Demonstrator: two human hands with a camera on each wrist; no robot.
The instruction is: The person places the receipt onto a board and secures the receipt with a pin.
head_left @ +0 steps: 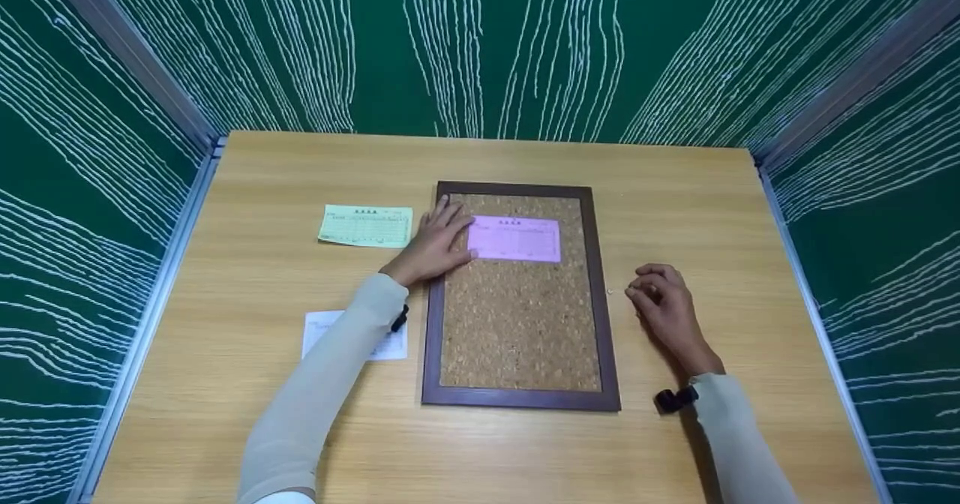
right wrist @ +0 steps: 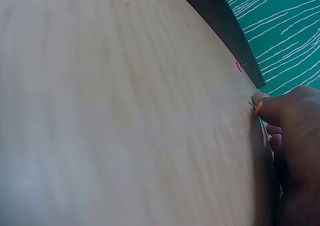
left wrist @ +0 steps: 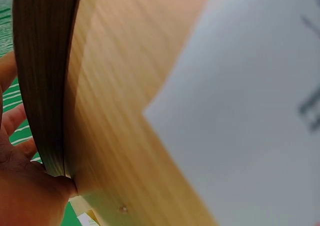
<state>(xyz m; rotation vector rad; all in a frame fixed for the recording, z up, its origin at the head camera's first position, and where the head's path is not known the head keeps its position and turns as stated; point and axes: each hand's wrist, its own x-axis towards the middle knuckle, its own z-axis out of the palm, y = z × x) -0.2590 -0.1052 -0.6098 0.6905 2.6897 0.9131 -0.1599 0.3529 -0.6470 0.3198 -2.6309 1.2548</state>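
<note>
A cork board (head_left: 521, 324) with a dark brown frame lies flat on the table. On its upper part is a pink printed slip (head_left: 514, 239). The left hand (head_left: 435, 245) reaches over the frame's left side, fingers spread, with fingertips and thumb at the slip's left edge. To the right of the board, the right hand (head_left: 667, 309) has bent fingers. In the right wrist view its thumb and fingers pinch an orange push pin (right wrist: 258, 108), metal point showing. A pink push pin (right wrist: 238, 66) lies beside the frame.
A green printed slip (head_left: 366, 226) lies left of the board. Below it, a white printed slip (head_left: 319, 328) is partly covered by the left forearm. Green walls (head_left: 487, 46) with white wavy lines rise around the wooden table (head_left: 675, 211).
</note>
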